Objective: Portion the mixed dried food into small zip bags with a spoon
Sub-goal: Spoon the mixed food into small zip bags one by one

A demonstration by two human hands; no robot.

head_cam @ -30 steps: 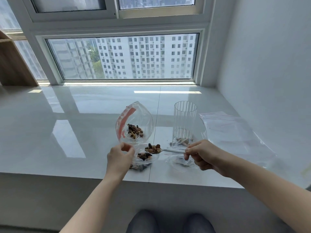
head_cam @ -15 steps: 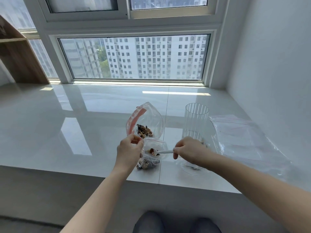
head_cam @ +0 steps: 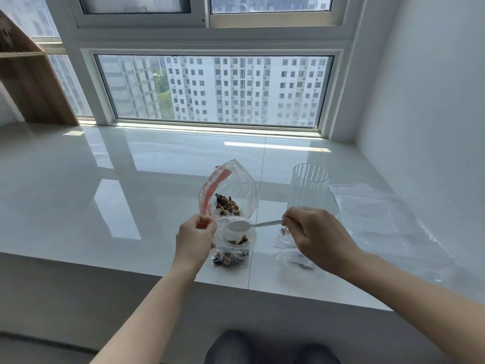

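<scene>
Near the counter's (head_cam: 131, 206) front edge, my left hand (head_cam: 195, 239) pinching the small zip bag's (head_cam: 233, 248) mouth, right hand (head_cam: 315, 237) gripping the seemingly empty spoon (head_cam: 240, 226) above it.

Small clear zip bag (head_cam: 232, 245): upright, mouth open, mixed dried food at bottom, near ledge front edge. White spoon (head_cam: 238, 226): bowl empty, over the bag's mouth, handle pointing right. Large zip bag (head_cam: 231, 190): red strip, open, just behind, holding mixed dried food (head_cam: 227, 206).
</scene>
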